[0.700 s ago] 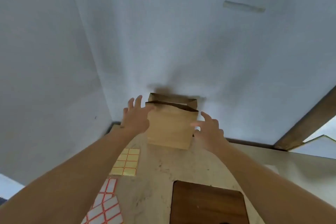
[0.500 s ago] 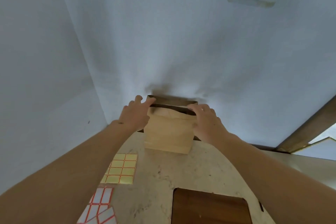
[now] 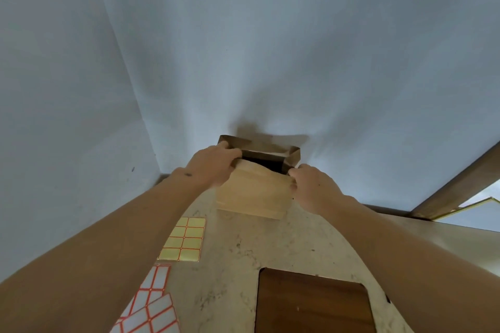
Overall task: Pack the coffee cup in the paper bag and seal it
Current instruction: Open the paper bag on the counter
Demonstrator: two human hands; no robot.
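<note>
A brown paper bag point(image 3: 253, 194) stands upright at the far end of the table, against the wall, its mouth open and dark inside. My left hand point(image 3: 213, 165) grips the left corner of the bag's near top edge. My right hand point(image 3: 311, 184) grips the right corner of the same edge. That near edge bends toward me between the two hands. The coffee cup is not visible; the bag's inside is too dark to tell what it holds.
A yellow sticker sheet point(image 3: 184, 240) lies left of the bag on the marbled table point(image 3: 232, 278). White stickers with red borders point(image 3: 151, 308) lie nearer me. A dark wooden board point(image 3: 311, 305) sits at the near edge. Pale walls close the corner behind.
Both hands went from hovering open beside the bag to closing on its top corners. The near edge of the bag's mouth has been pulled toward me and downward.
</note>
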